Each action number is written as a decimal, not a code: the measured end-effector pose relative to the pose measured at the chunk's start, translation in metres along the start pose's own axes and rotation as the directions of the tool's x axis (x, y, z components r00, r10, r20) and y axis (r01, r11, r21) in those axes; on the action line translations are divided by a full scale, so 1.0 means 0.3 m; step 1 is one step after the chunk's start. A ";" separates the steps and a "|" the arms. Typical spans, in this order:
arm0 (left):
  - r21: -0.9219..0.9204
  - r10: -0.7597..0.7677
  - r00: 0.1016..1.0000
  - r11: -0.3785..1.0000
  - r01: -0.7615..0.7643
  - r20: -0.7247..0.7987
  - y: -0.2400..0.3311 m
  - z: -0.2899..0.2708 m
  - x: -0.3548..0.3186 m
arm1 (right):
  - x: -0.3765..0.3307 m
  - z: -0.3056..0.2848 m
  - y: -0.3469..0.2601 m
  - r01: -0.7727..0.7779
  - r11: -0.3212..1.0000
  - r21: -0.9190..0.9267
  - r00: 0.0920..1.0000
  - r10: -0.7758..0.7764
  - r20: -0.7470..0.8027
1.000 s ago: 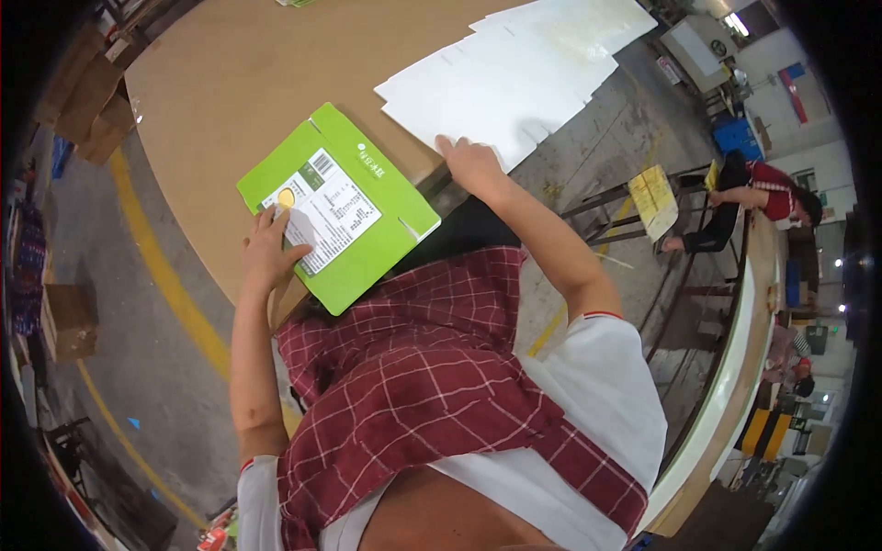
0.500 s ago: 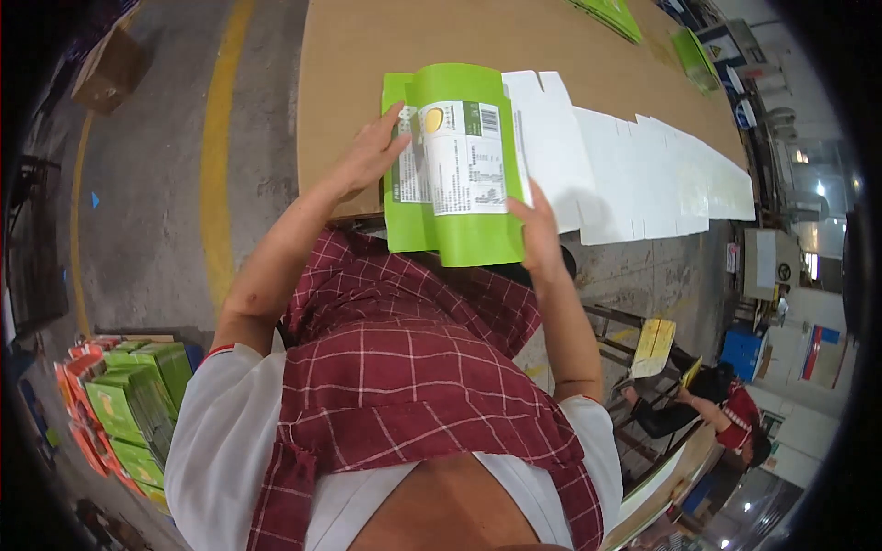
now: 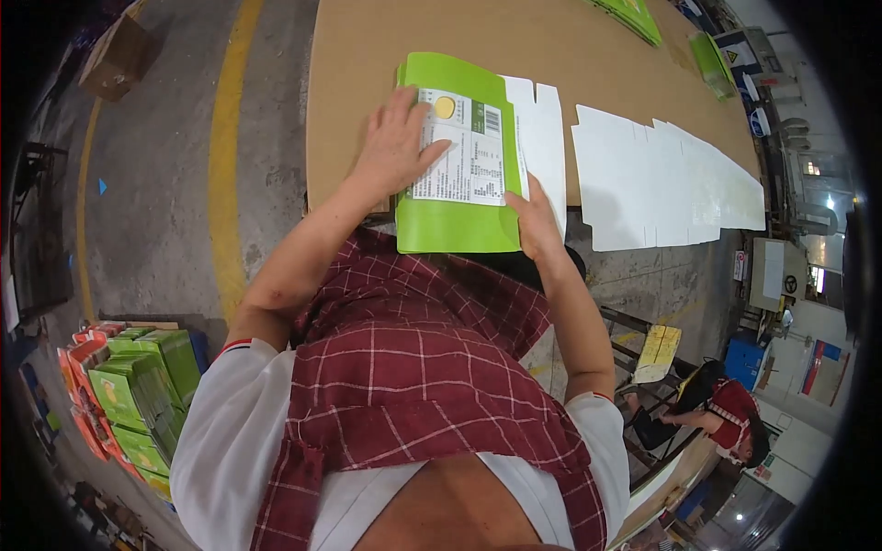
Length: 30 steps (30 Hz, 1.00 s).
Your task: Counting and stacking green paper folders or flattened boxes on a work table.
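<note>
Apart, left hand flat on green carton, right hand at its edge (grip unclear), open tabletop beyond

On the brown table lie a green printed carton, white sheets and, farther off, green pieces.

Folded green carton blank, label side up.
It lies across the near edge of the brown table, white printed label uppermost, a white notched sheet showing beyond its right edge.
</note>
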State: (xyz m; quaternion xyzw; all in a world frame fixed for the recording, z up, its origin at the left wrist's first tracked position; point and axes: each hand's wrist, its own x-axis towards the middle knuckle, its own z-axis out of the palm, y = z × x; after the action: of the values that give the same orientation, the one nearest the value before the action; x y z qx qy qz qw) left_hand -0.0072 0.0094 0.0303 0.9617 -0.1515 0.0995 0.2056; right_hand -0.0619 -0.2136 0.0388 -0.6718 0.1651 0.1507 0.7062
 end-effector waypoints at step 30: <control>0.269 0.138 0.974 0.945 -0.184 0.181 0.000 0.080 0.024 | -0.010 -0.042 0.043 0.257 -0.181 -0.949 0.878 -0.367 0.308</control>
State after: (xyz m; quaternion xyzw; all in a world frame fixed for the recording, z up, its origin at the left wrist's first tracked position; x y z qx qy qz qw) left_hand 0.0027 -0.0026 0.0107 0.9704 -0.2297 0.0595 0.0440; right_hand -0.0705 -0.2255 0.0280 -0.9897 -0.1418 0.0188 -0.0079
